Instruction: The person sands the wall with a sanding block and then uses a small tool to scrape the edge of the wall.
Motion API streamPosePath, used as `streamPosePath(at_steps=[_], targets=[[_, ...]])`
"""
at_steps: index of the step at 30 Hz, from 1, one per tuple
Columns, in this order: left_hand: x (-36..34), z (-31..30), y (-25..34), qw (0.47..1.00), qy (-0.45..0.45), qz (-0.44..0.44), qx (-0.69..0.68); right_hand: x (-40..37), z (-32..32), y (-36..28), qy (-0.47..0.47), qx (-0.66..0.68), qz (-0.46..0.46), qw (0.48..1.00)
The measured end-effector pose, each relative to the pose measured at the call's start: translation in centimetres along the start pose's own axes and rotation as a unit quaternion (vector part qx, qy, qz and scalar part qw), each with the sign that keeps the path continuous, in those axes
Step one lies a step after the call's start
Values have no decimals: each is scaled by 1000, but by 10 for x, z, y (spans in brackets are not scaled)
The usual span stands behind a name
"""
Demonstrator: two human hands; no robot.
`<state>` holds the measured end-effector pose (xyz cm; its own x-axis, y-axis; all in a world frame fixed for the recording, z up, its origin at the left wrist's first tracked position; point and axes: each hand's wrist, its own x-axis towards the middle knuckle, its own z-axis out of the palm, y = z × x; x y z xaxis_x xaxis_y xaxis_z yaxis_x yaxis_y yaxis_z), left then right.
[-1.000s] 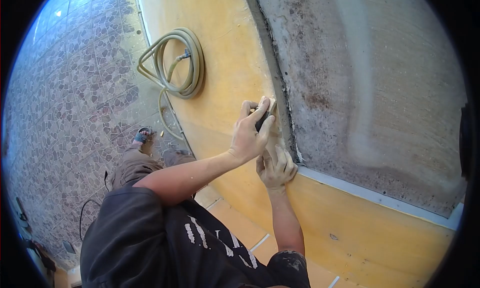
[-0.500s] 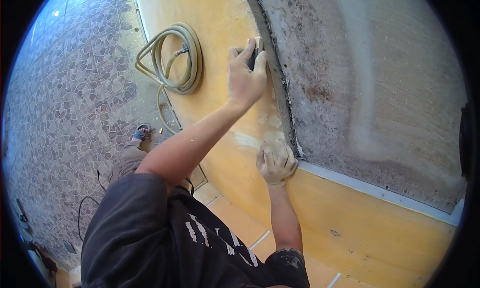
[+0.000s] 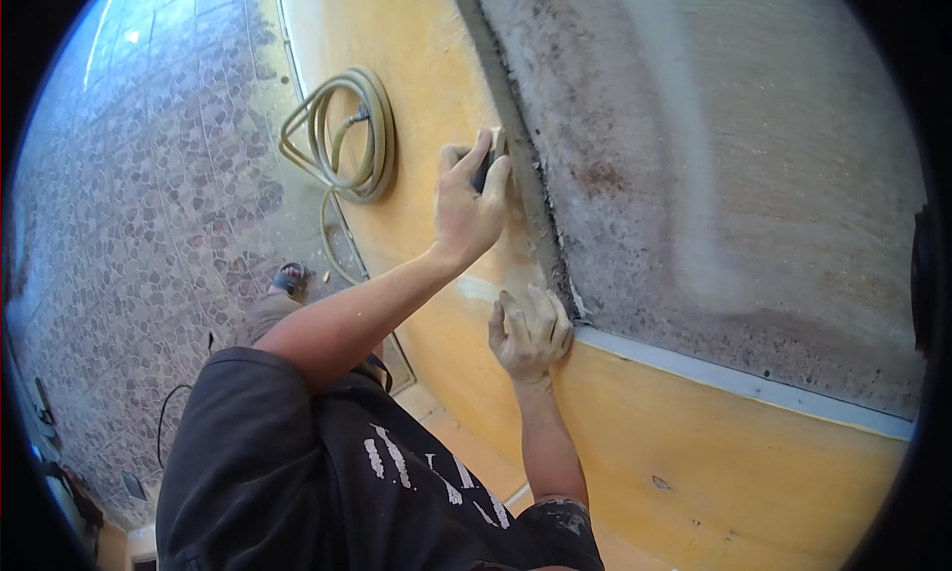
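My left hand [image 3: 468,202] is closed around a small dark block with a pale edge [image 3: 485,167], held against the yellow wall [image 3: 421,85] beside its grey, rough edge strip [image 3: 531,189]. Lower down, my right hand [image 3: 531,335] rests on the wall near the corner where the rough strip meets a pale ledge strip [image 3: 694,375]. Its fingers are bent but apart, with nothing between them. Both hands look dusty.
A coiled beige hose [image 3: 380,140] lies left of my left hand, its end running down toward a foot in a sandal [image 3: 290,280]. Patterned tiles [image 3: 149,224] cover the ground at left. A stained grey surface [image 3: 635,204] spreads beyond the edge strip.
My left hand and the block have moved down along the edge, nearer my right hand. The right hand's fingers are more spread and raised. The view has shifted slightly.
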<state>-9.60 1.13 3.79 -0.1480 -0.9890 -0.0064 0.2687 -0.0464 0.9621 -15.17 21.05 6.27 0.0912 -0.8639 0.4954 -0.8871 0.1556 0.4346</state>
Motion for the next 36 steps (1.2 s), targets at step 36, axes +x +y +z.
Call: streamPosePath(at_steps=[36], targets=[[173, -28, 12, 998, 43, -23, -33, 138, 45, -20, -24, 0, 68, 997]])
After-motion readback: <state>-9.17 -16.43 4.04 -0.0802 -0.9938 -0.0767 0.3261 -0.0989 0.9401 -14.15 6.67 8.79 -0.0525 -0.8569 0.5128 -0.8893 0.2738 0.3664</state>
